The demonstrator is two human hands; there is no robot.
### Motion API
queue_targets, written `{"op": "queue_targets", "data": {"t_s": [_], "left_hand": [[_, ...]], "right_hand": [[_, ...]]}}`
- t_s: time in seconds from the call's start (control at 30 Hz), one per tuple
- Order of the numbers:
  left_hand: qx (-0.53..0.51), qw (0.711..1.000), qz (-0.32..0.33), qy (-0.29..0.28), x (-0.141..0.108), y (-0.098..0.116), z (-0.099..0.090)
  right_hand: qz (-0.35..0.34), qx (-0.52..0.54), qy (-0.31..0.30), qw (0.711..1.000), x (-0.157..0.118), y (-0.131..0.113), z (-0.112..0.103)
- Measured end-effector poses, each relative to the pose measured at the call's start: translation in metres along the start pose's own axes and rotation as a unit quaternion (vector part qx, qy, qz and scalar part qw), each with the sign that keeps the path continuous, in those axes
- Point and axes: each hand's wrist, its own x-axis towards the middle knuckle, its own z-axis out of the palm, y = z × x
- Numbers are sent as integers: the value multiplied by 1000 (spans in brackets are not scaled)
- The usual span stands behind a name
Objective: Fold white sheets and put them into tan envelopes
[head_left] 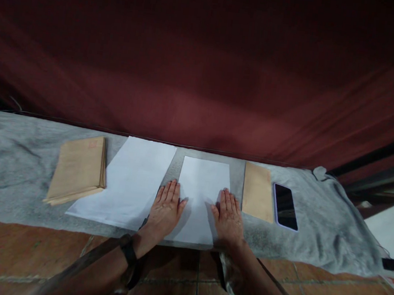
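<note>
A white sheet of paper (203, 185) lies lengthwise in front of me on a grey cloth. On its left edge rests my left hand (166, 207), flat with the fingers stretched and the thumb apart. My right hand (229, 215) lies the same way along the right edge. Neither hand grips anything. Close to the left hand is a larger stretch of white paper (134, 174), perhaps a stack. Beyond the right hand lies a single brown envelope (258, 191).
A stack of brown envelopes (78, 165) overlaps the larger paper on the left. A phone (285, 206) with a dark screen lies right of the single envelope. The grey cloth (326, 217) covers a narrow bench against a dark red backdrop (201, 105). Tiled floor (31, 247) shows below.
</note>
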Motion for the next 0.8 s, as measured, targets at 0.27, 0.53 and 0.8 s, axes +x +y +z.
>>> {"op": "queue_targets", "data": {"t_s": [0.27, 0.53, 0.8], "left_hand": [[-25, 992, 103, -71, 47, 43, 13], [-15, 993, 92, -68, 79, 44, 29], [-7, 999, 34, -26, 94, 30, 39]], "right_hand": [[-64, 64, -58, 994, 45, -28, -1], [3, 60, -95, 994, 82, -31, 15], [50, 26, -50, 997, 100, -26, 32]]}}
